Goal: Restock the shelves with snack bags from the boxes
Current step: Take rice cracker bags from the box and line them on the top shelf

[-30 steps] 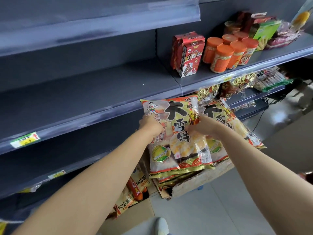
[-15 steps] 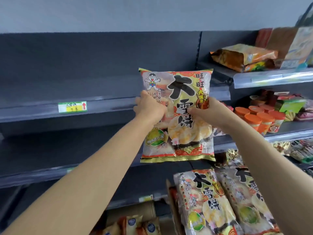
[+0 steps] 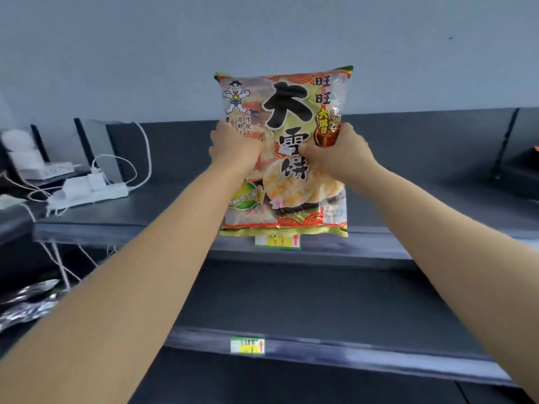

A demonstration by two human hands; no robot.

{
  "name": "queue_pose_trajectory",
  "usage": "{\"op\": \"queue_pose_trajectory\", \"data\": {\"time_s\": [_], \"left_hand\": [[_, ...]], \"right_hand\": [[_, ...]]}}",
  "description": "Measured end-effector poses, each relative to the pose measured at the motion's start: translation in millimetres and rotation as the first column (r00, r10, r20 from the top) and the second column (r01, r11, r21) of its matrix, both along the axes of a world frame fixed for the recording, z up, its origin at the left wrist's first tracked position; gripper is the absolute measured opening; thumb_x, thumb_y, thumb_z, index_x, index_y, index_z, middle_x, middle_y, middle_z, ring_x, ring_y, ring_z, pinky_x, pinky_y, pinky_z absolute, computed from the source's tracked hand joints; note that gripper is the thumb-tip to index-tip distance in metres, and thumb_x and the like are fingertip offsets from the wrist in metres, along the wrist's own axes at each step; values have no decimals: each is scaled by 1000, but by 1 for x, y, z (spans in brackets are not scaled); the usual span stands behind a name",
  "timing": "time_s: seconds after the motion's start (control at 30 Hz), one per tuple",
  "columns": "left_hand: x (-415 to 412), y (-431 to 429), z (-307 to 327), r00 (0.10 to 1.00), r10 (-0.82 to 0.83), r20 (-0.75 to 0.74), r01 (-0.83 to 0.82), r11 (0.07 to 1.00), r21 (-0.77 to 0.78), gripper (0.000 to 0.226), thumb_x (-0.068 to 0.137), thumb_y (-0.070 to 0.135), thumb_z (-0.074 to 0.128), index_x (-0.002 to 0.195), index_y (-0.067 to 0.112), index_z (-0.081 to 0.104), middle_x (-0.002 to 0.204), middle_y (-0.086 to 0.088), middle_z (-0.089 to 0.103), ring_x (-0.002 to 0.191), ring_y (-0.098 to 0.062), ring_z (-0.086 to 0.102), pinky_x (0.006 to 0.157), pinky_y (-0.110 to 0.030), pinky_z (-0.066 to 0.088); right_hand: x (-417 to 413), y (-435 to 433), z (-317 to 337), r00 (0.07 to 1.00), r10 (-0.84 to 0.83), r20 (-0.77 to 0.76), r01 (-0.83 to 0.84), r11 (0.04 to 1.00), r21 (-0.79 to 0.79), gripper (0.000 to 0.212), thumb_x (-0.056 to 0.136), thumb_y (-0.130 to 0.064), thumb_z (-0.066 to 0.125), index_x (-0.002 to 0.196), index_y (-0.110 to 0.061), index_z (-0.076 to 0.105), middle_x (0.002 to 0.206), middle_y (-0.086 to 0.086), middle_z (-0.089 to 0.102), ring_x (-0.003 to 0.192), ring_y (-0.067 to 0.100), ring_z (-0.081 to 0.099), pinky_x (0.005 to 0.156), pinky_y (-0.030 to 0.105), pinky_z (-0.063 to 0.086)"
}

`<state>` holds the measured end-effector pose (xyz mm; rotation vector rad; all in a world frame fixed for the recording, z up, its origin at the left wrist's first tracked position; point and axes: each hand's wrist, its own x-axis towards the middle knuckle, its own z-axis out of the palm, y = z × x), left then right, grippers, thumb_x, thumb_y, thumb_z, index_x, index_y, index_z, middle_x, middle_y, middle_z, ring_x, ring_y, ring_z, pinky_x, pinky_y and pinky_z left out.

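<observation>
A pale grey wall [image 3: 262, 39] rises behind dark grey shelving. The bag [image 3: 294, 109] is upright at the front of the top shelf [image 3: 160, 212], its lower seam just above a yellow tag [image 3: 277, 241]; whether it rests there cannot be told. It is glossy, gold-edged and red-patterned, with large black characters, a cartoon boy and pictured rice crackers. The left hand [image 3: 233, 148] and right hand [image 3: 338, 151] grip its sides, fingers curled round it. A white power strip [image 3: 90, 193] with cables lies at the left. The lower shelf [image 3: 320, 301] carries another tag [image 3: 247, 345].
</observation>
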<state>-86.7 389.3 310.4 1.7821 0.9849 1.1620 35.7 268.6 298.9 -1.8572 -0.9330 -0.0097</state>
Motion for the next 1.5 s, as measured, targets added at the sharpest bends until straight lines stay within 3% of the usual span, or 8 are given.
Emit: {"op": "queue_pose_trajectory", "data": {"time_s": [0.3, 0.67, 0.83, 1.0, 1.23, 1.3, 1.4, 1.5], "left_hand": [[-61, 184, 7, 993, -108, 55, 105, 993, 49, 73, 79, -1, 66, 139, 25, 35, 119, -2, 60, 104, -21, 61, 89, -43, 54], [-63, 320, -31, 975, -220, -28, 219, 975, -30, 93, 82, -14, 57, 150, 30, 12, 131, -4, 52, 118, -20, 52, 89, -37, 52], [-51, 353, -46, 982, -180, -59, 176, 981, -77, 77, 81, -6, 65, 143, 16, 25, 127, -7, 54, 113, -19, 53, 90, -37, 50], [-41, 375, -44, 988, -103, -116, 101, 995, -28, 60, 81, -1, 68, 131, 11, 38, 124, -9, 57, 115, -24, 56, 88, -37, 51], [-32, 380, -52, 981, -111, -160, 109, 994, -19, 60, 84, 3, 66, 135, 13, 36, 127, -9, 55, 116, -25, 55, 94, -37, 48], [-30, 381, -49, 968, -177, -179, 163, 982, -91, 68, 82, 0, 68, 138, 13, 32, 128, -9, 54, 118, -24, 53, 93, -35, 46], [-28, 377, -48, 953, -194, -233, 166, 977, -135, 78, 79, 1, 71, 141, 14, 25, 132, -10, 49, 122, -26, 50, 101, -41, 45], [-29, 366, -48, 954, -65, -293, 47, 997, -68, 84, 81, 7, 72, 146, 12, 18, 140, -14, 36, 127, -31, 45, 103, -44, 44]], "right_hand": [[-57, 195, 4, 999, 15, -46, -13, 999, 45, 73, 83, -45, 65, 137, -12, 30, 132, 13, 38, 113, 32, 53, 94, 42, 50], [-52, 321, -21, 999, 6, -44, -8, 998, -63, 67, 84, -34, 67, 137, -15, 31, 129, 13, 38, 105, 31, 54, 80, 34, 48], [-46, 344, -29, 995, -39, -91, 24, 987, -161, 79, 77, -35, 67, 141, -31, 22, 132, 11, 37, 119, 38, 45, 102, 51, 42], [-41, 363, -30, 994, -47, -99, 31, 987, -160, 77, 82, -30, 65, 143, -31, 19, 134, 13, 37, 125, 40, 38, 104, 53, 40], [-32, 374, -41, 996, -43, -72, 25, 973, -230, 86, 82, -3, 59, 146, -35, 10, 140, 14, 34, 121, 41, 45, 92, 51, 51], [-29, 371, -43, 996, -5, -87, -15, 972, -236, 87, 81, 0, 59, 146, -32, 11, 137, 14, 39, 111, 36, 53, 73, 40, 57], [-25, 364, -47, 993, 53, -101, -77, 966, -247, 81, 80, 2, 59, 144, -25, 17, 129, 16, 46, 95, 30, 58, 50, 25, 45], [-29, 356, -51, 998, 47, -40, -55, 967, -250, 72, 81, -2, 58, 142, -19, 23, 131, 15, 45, 102, 32, 56, 62, 30, 46]]}}
